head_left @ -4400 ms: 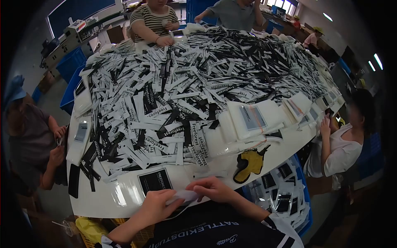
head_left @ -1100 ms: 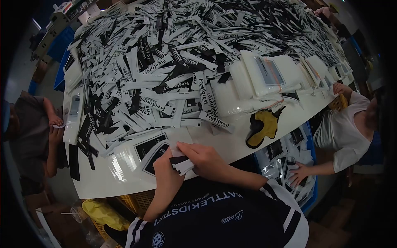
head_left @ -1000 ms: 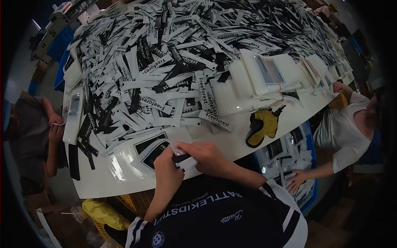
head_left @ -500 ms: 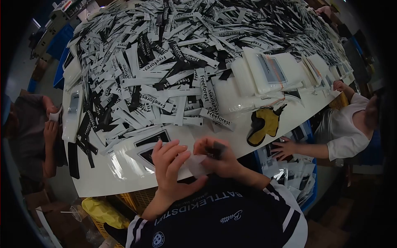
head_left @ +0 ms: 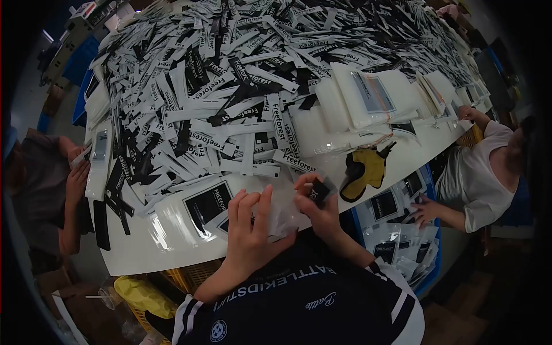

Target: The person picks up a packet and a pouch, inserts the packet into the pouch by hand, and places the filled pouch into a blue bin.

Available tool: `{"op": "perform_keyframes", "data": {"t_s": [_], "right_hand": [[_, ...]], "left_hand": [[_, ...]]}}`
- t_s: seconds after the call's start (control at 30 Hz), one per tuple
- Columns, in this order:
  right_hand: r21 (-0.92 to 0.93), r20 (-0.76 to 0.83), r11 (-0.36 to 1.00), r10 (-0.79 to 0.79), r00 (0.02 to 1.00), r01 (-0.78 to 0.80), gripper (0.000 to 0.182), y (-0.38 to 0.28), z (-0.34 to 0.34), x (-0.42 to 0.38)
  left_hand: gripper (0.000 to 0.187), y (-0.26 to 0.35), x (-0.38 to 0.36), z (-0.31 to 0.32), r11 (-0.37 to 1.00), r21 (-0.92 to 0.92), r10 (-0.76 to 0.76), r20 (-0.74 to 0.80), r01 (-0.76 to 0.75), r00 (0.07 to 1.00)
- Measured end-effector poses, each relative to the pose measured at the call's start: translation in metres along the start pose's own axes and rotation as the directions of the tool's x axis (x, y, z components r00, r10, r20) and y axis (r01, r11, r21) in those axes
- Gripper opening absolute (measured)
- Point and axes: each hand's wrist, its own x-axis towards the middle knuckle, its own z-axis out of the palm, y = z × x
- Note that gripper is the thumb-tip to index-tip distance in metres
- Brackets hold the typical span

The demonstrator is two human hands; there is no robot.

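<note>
My right hand (head_left: 323,215) is closed on a small clear plastic bag with a black printed panel (head_left: 319,191), just over the table's front edge. Clear film (head_left: 282,219) hangs between my two hands; whether it is all one bag I cannot make out. Beside it, my left hand (head_left: 248,227) has its fingers raised and its thumb stretched well away from them. Partly behind my left fingers lies a clear bag with a black FREEFOREST panel (head_left: 206,208), flat on the white table (head_left: 135,253).
Black and white Freeforest sleeves (head_left: 230,115) are heaped across the table. Stacked clear bags (head_left: 368,100) and a yellow-and-black cloth piece (head_left: 365,172) lie to the right. A blue bin (head_left: 435,270) holds filled bags, with a co-worker's hand (head_left: 424,211) over it. Another person (head_left: 49,184) works at left.
My right hand has moved slightly up and right, bringing the bag's black panel into clearer view. My left hand has shifted a little right, uncovering more of the FREEFOREST bag on the table.
</note>
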Motion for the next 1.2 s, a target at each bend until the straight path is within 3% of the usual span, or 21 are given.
{"op": "perform_keyframes", "data": {"t_s": [0.03, 0.1, 0.17, 0.2, 0.27, 0.3, 0.33, 0.4, 0.5, 0.53, 0.7, 0.77, 0.83, 0.87, 0.9, 0.97, 1.0, 1.03, 1.1, 1.17, 1.2], "right_hand": [[0.189, -0.018, 0.982, 0.026, 0.999, -0.022, 0.012, -0.001, -0.004, 0.000], [0.184, 0.030, 0.982, -0.045, 0.999, 0.039, 0.015, 0.023, -0.020, 0.004], [-0.406, 0.136, 0.887, -0.180, 0.974, 0.220, 0.017, 0.035, -0.024, 0.009], [-0.405, 0.138, 0.887, -0.180, 0.974, 0.222, 0.017, 0.029, -0.023, 0.006], [-0.165, 0.054, 0.973, -0.156, 0.986, 0.163, 0.019, 0.009, -0.019, -0.005], [0.073, 0.055, 0.950, -0.309, 0.950, 0.304, 0.023, 0.006, -0.017, -0.007], [0.070, 0.049, 0.952, -0.303, 0.952, 0.299, 0.023, -0.001, -0.011, -0.007], [0.608, 0.072, 0.744, -0.401, 0.913, 0.279, 0.026, -0.016, 0.004, 0.001], [0.260, 0.266, 0.956, -0.207, 0.941, 0.137, 0.028, -0.012, 0.012, 0.004], [0.312, 0.217, 0.950, -0.094, 0.972, 0.022, 0.022, -0.013, 0.017, 0.002], [0.244, 0.129, 0.968, -0.081, 0.988, 0.047, 0.021, -0.016, 0.017, -0.003], [0.152, 0.192, 0.988, 0.005, 0.981, -0.035, 0.021, -0.020, 0.011, 0.001], [0.131, 0.263, 0.989, 0.034, 0.964, -0.070, 0.023, -0.011, 0.005, 0.001], [0.111, 0.333, 0.988, 0.064, 0.941, -0.107, 0.026, -0.008, 0.004, 0.001], [0.111, 0.332, 0.988, 0.065, 0.941, -0.107, 0.026, -0.012, 0.007, 0.000], [0.327, 0.051, 0.944, -0.064, 0.997, 0.044, 0.034, -0.025, 0.018, 0.000], [0.105, -0.110, 0.979, -0.164, 0.980, 0.176, 0.032, -0.030, 0.010, 0.004], [0.104, -0.108, 0.980, -0.161, 0.981, 0.172, 0.032, -0.030, 0.004, 0.003], [-0.570, 0.199, 0.720, -0.347, 0.917, 0.396, 0.020, -0.026, -0.003, 0.001], [-0.504, 0.250, 0.748, -0.352, 0.902, 0.431, 0.012, -0.022, -0.002, 0.002], [-0.361, 0.282, 0.923, -0.029, 0.959, 0.133, 0.014, -0.021, -0.009, 0.005]], "left_hand": [[0.082, -0.002, 0.001, -0.001, 0.998, -0.045, -0.049, 0.023, 0.050, 0.999], [0.085, -0.006, 0.002, -0.003, 0.991, -0.085, -0.098, 0.046, 0.101, 0.994], [0.090, -0.010, 0.000, -0.001, 0.988, -0.043, -0.141, 0.092, 0.145, 0.986], [0.090, -0.011, 0.000, -0.001, 0.988, -0.042, -0.142, 0.090, 0.146, 0.986], [0.095, -0.009, -0.001, 0.001, 0.986, -0.054, -0.151, 0.128, 0.159, 0.980], [0.095, -0.007, -0.002, 0.002, 0.985, -0.057, -0.156, 0.137, 0.165, 0.978], [0.097, -0.006, 0.000, 0.004, 0.983, -0.086, -0.147, 0.150, 0.161, 0.978], [0.098, -0.001, 0.002, 0.007, 0.982, -0.117, -0.126, 0.160, 0.146, 0.979], [0.099, 0.000, -0.001, 0.006, 0.970, -0.219, -0.098, 0.054, 0.108, 0.994], [0.099, -0.003, -0.003, 0.007, 0.979, -0.176, -0.096, 0.039, 0.102, 0.995], [0.100, -0.004, -0.007, 0.003, 0.987, -0.130, -0.094, -0.010, 0.092, 0.996], [0.081, -0.005, 0.001, -0.011, 0.923, -0.326, -0.201, 0.049, 0.206, 0.978], [0.042, -0.025, -0.003, -0.029, 0.759, -0.401, -0.391, 0.350, 0.513, 0.851], [0.015, -0.037, -0.003, -0.032, 0.871, -0.327, -0.249, 0.352, 0.368, 0.902], [0.015, -0.038, -0.003, -0.034, 0.871, -0.327, -0.248, 0.353, 0.368, 0.902], [0.013, -0.038, -0.001, -0.038, 0.822, -0.364, -0.300, 0.377, 0.438, 0.876], [0.013, -0.037, 0.000, -0.039, 0.821, -0.364, -0.303, 0.377, 0.441, 0.875], [0.013, -0.036, 0.000, -0.038, 0.810, -0.378, -0.304, 0.381, 0.447, 0.873], [0.013, -0.032, 0.000, -0.036, 0.800, -0.393, -0.302, 0.389, 0.453, 0.870], [0.013, -0.026, 0.002, -0.032, 0.804, -0.426, -0.321, 0.276, 0.415, 0.906], [0.013, -0.027, 0.000, -0.032, 0.804, -0.427, -0.320, 0.274, 0.413, 0.907]]}}
